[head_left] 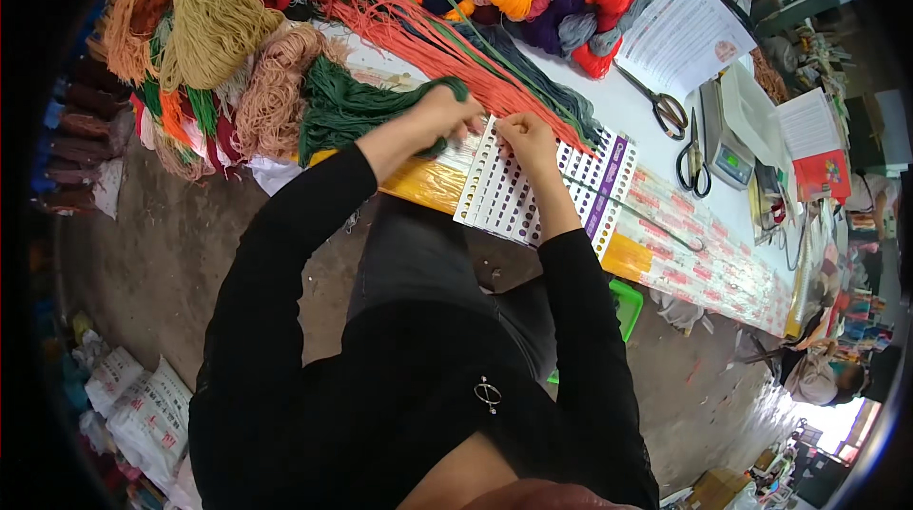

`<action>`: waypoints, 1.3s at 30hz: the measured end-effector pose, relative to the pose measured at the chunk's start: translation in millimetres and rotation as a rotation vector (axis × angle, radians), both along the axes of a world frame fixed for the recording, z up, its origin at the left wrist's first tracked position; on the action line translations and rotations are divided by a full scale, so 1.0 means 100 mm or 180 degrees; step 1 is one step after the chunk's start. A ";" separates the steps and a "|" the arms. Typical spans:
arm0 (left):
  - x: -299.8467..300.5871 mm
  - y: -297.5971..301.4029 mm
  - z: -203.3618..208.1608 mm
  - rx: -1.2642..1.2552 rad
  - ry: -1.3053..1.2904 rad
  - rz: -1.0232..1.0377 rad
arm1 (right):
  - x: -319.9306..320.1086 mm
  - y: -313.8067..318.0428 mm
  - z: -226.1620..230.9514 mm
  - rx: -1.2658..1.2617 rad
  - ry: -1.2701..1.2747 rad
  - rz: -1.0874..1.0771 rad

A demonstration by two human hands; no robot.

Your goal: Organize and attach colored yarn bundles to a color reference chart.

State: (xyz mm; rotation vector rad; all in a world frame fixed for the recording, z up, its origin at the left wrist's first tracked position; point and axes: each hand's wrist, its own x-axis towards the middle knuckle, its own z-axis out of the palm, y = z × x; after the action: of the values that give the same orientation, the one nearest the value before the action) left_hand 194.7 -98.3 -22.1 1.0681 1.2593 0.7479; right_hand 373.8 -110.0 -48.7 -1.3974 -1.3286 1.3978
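— At the near edge of the table (728, 277), green yarn (347, 106) lies bunched, left of the punched card (492, 194)!
— Your left hand (443, 117) is on its right end, fingers curled; I can't tell what they pinch.
— Your right hand (529, 139) is over the card, fingertips drawn together; what's between them doesn't show.
— Beyond, coral yarn (456, 63) stretches out; farther right, two pairs of scissors (656, 99) and a scale (732, 147).
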 end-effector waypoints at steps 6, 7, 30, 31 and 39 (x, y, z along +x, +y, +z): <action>-0.60 0.20 0.59 -0.0642 -0.2851 -0.0033 | 0.04 0.02 0.01 0.0010 0.0071 0.0115; -0.49 0.16 0.61 -0.0487 -0.2531 0.0222 | 0.04 0.02 0.02 -0.0031 0.0151 0.0179; -0.59 -0.29 0.54 0.1590 0.0085 0.0207 | -0.16 -0.25 0.26 0.0663 0.0334 -0.0062; -0.33 -0.42 0.60 0.0430 -0.1001 0.0179 | -0.25 -0.35 0.44 0.0555 0.0486 0.0176; 0.10 -0.43 0.50 -0.0381 -0.2810 -0.0461 | -0.26 -0.56 0.71 0.0413 0.1163 0.0051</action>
State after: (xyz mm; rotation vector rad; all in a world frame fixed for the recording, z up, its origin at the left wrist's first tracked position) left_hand 204.9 -141.8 28.3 0.5955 0.4558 0.8789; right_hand 347.9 -165.8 22.2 -0.9909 -1.1677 1.4663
